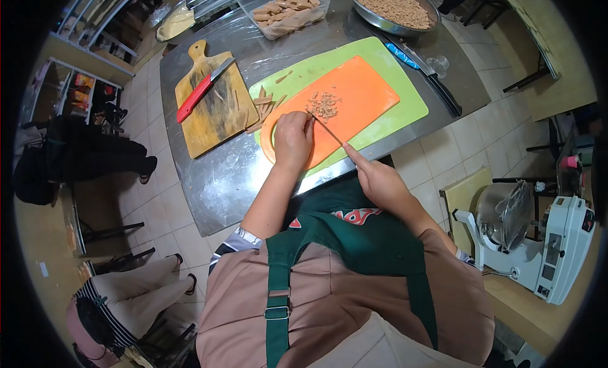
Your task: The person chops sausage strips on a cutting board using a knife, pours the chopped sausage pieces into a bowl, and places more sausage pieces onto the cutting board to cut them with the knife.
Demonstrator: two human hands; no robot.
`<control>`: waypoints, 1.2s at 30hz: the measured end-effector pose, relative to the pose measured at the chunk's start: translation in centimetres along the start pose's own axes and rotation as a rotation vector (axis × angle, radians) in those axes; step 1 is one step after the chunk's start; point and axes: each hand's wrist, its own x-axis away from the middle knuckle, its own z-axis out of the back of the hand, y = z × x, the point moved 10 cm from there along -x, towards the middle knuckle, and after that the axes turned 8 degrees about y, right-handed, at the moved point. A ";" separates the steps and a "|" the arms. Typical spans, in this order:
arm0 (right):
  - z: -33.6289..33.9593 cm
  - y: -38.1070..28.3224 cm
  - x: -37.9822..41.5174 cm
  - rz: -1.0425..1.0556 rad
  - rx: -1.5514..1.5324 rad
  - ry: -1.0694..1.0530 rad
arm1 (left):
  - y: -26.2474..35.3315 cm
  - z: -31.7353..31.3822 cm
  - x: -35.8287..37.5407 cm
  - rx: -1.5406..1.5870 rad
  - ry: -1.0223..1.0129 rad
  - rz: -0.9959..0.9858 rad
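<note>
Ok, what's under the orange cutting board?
The green board lies under it, showing past its far edge and right end, with the metal table below. What the orange board covers can't be seen.

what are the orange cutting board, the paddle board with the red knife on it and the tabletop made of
Orange cutting board: plastic, matte, going by its even colour and lack of grain.
Paddle board: wood, likely worn, with yellow-brown tones and dark staining.
Tabletop: probably stainless steel, grey and smooth with bright reflections.
</note>
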 end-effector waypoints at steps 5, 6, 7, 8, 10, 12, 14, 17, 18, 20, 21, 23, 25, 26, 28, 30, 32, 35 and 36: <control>0.5 1.0 -1.2 -0.035 -0.173 0.028 | 0.2 -1.1 -0.7 0.008 -0.012 -0.004; 0.9 1.3 -1.4 -0.036 -0.172 0.046 | 0.2 -1.3 -0.9 0.009 -0.021 0.010; 1.4 1.4 -1.6 -0.037 -0.167 0.066 | 0.2 -1.4 -1.1 0.013 -0.029 0.022; 1.4 1.7 -1.5 -0.070 -0.146 0.030 | 0.2 -1.3 -1.2 0.014 -0.027 0.020; 1.9 1.0 -1.0 -0.049 -0.093 0.037 | 0.1 -1.4 -0.8 0.005 -0.080 0.032; 2.2 0.2 -0.5 -0.024 -0.040 0.041 | 0.6 -1.1 -0.8 0.012 -0.048 -0.010; 2.1 -0.7 -0.1 0.012 0.091 0.020 | 1.0 -0.7 -0.8 0.019 -0.015 -0.054; 1.6 -0.5 -0.3 -0.013 0.171 -0.017 | 1.0 -0.7 -0.8 0.022 -0.016 -0.058; 1.4 -0.6 -0.6 -0.013 0.173 -0.018 | 1.0 -0.9 -0.8 0.015 -0.028 -0.050; 1.0 -0.7 -1.2 -0.003 0.186 0.000 | 0.8 -1.0 -0.8 0.010 -0.042 -0.038; 0.6 -0.6 -1.2 -0.006 0.188 -0.001 | 0.8 -0.9 -0.8 0.004 -0.028 -0.035; 0.6 -0.8 -1.5 0.024 0.186 0.043 | 0.8 -0.9 -0.9 -0.001 -0.012 -0.036; 0.9 -0.4 -0.8 0.004 0.195 0.016 | 0.6 -0.4 -0.9 -0.009 0.011 -0.009; 1.0 0.0 -0.3 -0.017 0.203 -0.013 | 0.6 -0.3 -0.8 -0.010 0.010 -0.008; 1.4 0.2 0.9 -0.016 0.191 0.000 | 0.3 -0.2 -0.7 -0.025 0.006 0.029; 2.0 0.5 1.5 -0.017 0.183 0.016 | 0.2 -0.1 -0.6 -0.005 0.000 0.023; 2.7 0.1 1.7 0.011 0.109 0.074 | 0.2 -0.1 -0.5 0.010 -0.006 0.016; 3.2 -0.5 1.4 0.017 0.063 0.100 | 0.0 0.0 -0.4 0.024 -0.007 -0.004; 3.1 -0.7 1.2 0.018 0.063 0.097 | 0.0 0.0 -0.3 0.018 -0.007 -0.007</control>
